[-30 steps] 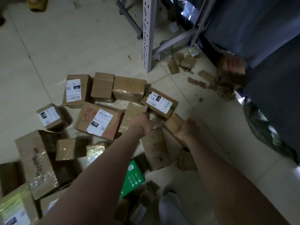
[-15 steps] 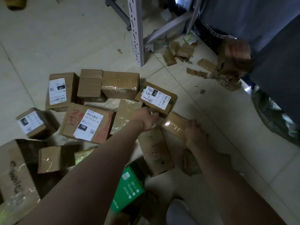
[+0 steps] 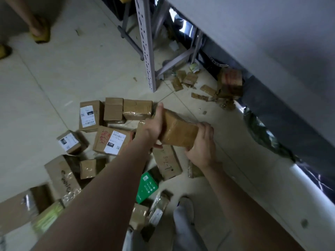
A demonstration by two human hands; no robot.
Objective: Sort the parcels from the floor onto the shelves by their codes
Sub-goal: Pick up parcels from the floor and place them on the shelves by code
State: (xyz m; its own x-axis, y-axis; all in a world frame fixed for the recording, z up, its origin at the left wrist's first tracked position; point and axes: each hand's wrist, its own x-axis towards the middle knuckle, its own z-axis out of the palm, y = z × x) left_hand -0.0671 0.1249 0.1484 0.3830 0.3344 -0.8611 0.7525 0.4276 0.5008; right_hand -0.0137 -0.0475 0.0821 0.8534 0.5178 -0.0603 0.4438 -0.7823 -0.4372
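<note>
- Pale, glossy tiled floor point(image 3: 54, 78), dimly lit and strewn with cardboard parcels. A grey perforated steel shelf upright point(image 3: 147, 51) stands at the far side, and a grey shelf board point(image 3: 262, 42) runs down the right.
- Task's thing: an oblong brown cardboard parcel wrapped in shiny clear tape point(image 3: 178, 132), held above the floor pile between both hands.
- Left hand point(image 3: 154, 126) clasps the upper-left end, fingers point(image 3: 160, 109) laid up its end face and thumb beneath. Right hand point(image 3: 201, 147) grips the lower-right end, fingers point(image 3: 205, 126) curled over its top edge.
- Key relation: the parcel's long axis runs from left hand to right hand. The right hand is nearer the shelf board, so a placement there would probably lead with that end.
- No label shows on the visible faces, so the box likely needs turning before its code can be read.
- On the floor below lie a flat brown carton with a handwritten code point(image 3: 167, 164), a green printed packet point(image 3: 147, 185) and a brown carton with a white printed label point(image 3: 112, 140).
- Torn cardboard scraps point(image 3: 188, 80) lie near the upright's foot.
</note>
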